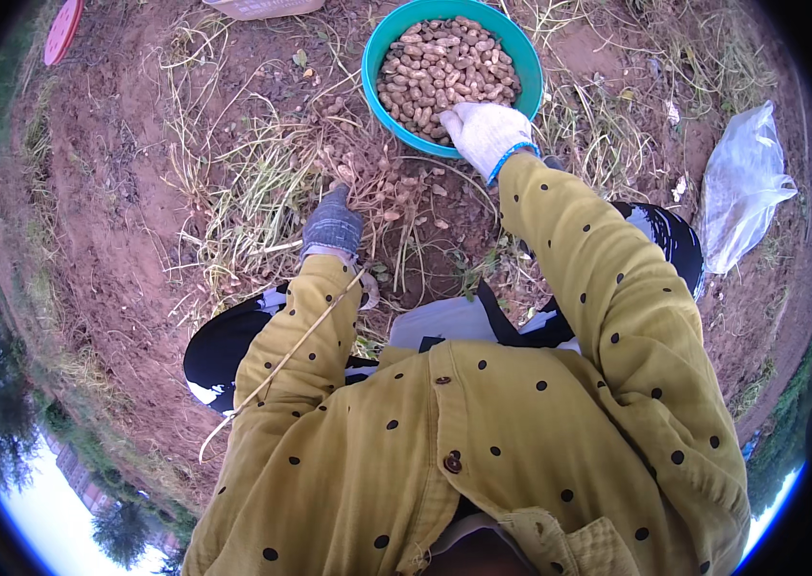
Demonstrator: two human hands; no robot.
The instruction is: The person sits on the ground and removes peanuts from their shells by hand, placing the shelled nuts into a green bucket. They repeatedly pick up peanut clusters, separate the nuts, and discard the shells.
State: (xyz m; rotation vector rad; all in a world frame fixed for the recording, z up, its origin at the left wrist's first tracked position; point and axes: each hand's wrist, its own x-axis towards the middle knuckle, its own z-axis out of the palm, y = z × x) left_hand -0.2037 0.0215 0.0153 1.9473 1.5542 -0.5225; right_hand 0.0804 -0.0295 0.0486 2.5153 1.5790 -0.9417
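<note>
My left hand (334,222), in a grey knit glove, is closed around stems of a pulled peanut plant (269,183). Pods and roots (377,183) spread out just beyond its fingers. One long dry stem (291,356) lies across my left forearm. In a white glove with a blue cuff, my right hand (489,135) reaches over the near rim of a teal plastic basin (533,79). Its fingertips are down at the unshelled peanuts (449,68) that fill much of the basin. Whether those fingers hold a pod is hidden.
A clear plastic bag (744,191) stands on the soil at right. Part of a pale plastic container (265,7) shows at the top edge, with a red perforated plastic piece (64,30) farther left. Dry vines (597,137) and loose pods (440,190) litter the reddish ground.
</note>
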